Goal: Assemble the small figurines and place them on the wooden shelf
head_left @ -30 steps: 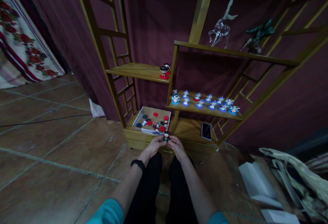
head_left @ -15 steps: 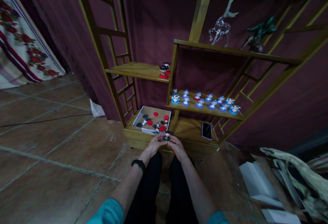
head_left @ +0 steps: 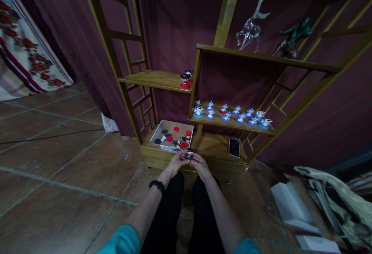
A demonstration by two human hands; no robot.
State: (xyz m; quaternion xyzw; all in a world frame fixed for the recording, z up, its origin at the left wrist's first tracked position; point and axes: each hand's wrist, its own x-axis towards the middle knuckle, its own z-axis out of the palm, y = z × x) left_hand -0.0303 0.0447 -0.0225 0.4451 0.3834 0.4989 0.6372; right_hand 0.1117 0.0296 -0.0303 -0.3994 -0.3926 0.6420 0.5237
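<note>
Between my two hands is a small black-haired figurine (head_left: 190, 152) upright on a dark round base (head_left: 189, 157). My left hand (head_left: 177, 162) grips the base from the left, fingers closed. On the other side, my right hand (head_left: 200, 164) pinches it too. Just behind them stands an open cardboard box (head_left: 157, 132) holding several red discs (head_left: 169, 139), dark grey discs (head_left: 164, 131) and loose figurines (head_left: 178, 141). Two black-haired figurines on red bases (head_left: 185, 80) stand at the right end of the left shelf (head_left: 157, 79).
Several blue and purple figurines (head_left: 227, 116) stand in rows on the middle shelf. A phone (head_left: 234, 147) lies on the lower board. Above are a clear deer ornament (head_left: 250, 31) and a green-brown ornament (head_left: 293, 39). White boxes (head_left: 290, 203) and cloth lie on the floor at right.
Almost nothing differs. Both hands keep the figurine at the same spot; the view has shifted very slightly.
</note>
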